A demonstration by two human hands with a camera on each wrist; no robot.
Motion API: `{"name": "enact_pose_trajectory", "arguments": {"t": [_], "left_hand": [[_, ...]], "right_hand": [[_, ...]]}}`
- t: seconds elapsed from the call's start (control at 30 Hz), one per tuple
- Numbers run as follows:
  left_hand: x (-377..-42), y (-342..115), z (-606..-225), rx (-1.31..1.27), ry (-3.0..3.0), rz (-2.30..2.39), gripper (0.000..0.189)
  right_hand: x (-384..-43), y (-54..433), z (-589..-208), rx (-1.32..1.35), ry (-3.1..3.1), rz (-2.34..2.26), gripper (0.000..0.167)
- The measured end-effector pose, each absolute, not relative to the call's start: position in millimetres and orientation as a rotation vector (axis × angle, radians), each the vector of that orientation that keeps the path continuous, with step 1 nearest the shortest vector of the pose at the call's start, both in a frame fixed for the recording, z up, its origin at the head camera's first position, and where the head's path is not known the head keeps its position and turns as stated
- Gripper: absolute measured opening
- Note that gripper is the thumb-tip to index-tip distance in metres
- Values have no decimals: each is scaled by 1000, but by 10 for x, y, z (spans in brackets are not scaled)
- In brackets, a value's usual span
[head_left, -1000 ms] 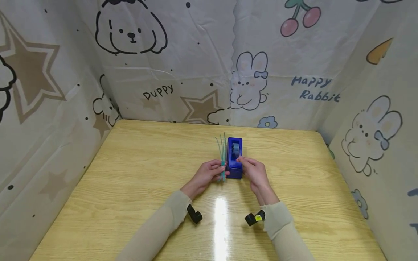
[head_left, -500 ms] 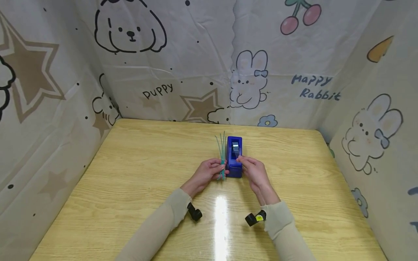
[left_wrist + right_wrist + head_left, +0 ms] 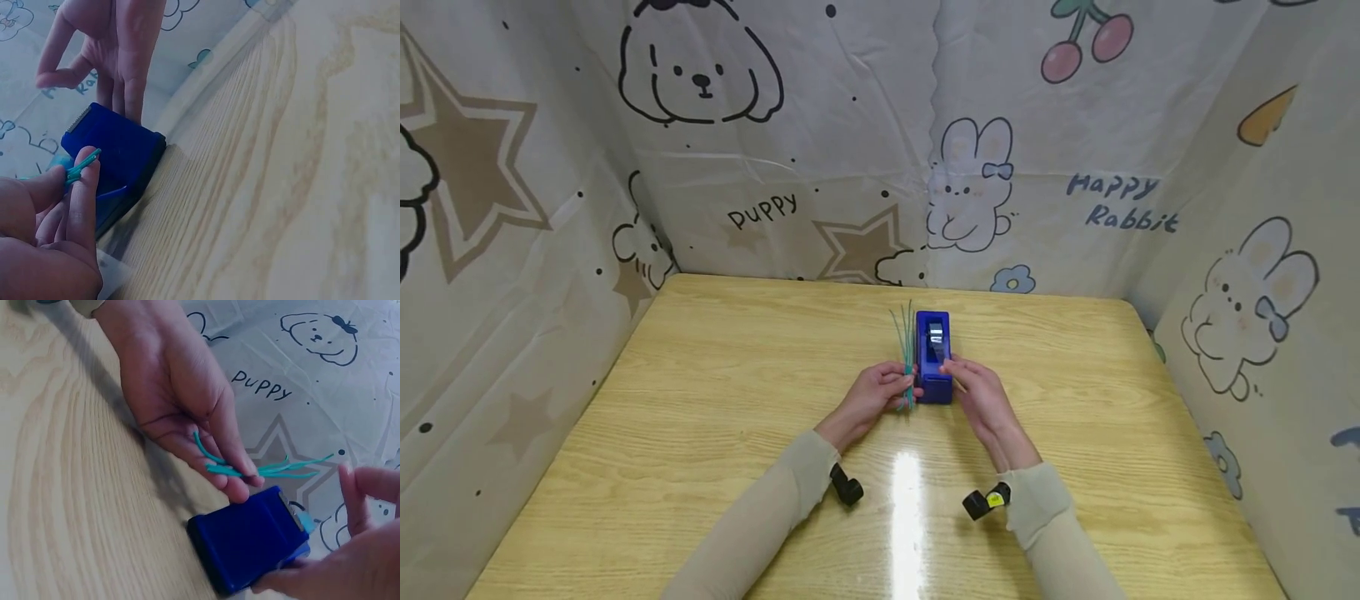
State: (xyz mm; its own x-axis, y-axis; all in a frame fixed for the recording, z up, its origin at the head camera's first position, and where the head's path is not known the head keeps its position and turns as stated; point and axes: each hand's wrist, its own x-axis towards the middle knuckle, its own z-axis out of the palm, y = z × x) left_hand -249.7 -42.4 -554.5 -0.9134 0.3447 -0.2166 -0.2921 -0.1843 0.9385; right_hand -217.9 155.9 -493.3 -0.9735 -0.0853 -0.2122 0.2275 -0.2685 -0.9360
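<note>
A blue tape dispenser (image 3: 935,390) stands on the table between the two hands, its tape roll (image 3: 936,332) toward the back. Just left of it, my left hand (image 3: 872,396) pinches a bundle of thin green twist ties (image 3: 278,469) between thumb and fingers. Their long ends fan out toward the back, and short ends poke out below the fingers. My right hand (image 3: 987,404) is at the dispenser's right side. Its thumb and index finger pinch the end of the clear tape (image 3: 938,353) running from the roll, while the other fingers rest along the dispenser's side.
The wood-grain table (image 3: 722,358) is enclosed by a printed curtain (image 3: 850,125) at the back and both sides. A bright light reflection (image 3: 907,517) lies on the tabletop between the forearms. Black wrist cameras (image 3: 847,487) sit at both cuffs.
Both hands, the twist ties and the dispenser have shifted slightly left and away. The shine on the tape roll has changed; both grips look the same.
</note>
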Motion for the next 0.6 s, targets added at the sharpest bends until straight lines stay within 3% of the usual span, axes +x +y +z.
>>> {"name": "enact_pose_trajectory", "arguments": {"t": [0.3,0.5,0.6], "left_hand": [[-2525,-435,-5567,35,1701,2134,25],[-2514,-401,-5571,3,1697,2140,21],[-2514,-396,-5571,13,1702,2135,23]], "right_hand": [[-2162,1594,-4966,92,1899,-2196,24],[-2027,1506,-4826,219,2172,-2010,36],[-2032,1558,-4823,220,2042,-2093,32]]}}
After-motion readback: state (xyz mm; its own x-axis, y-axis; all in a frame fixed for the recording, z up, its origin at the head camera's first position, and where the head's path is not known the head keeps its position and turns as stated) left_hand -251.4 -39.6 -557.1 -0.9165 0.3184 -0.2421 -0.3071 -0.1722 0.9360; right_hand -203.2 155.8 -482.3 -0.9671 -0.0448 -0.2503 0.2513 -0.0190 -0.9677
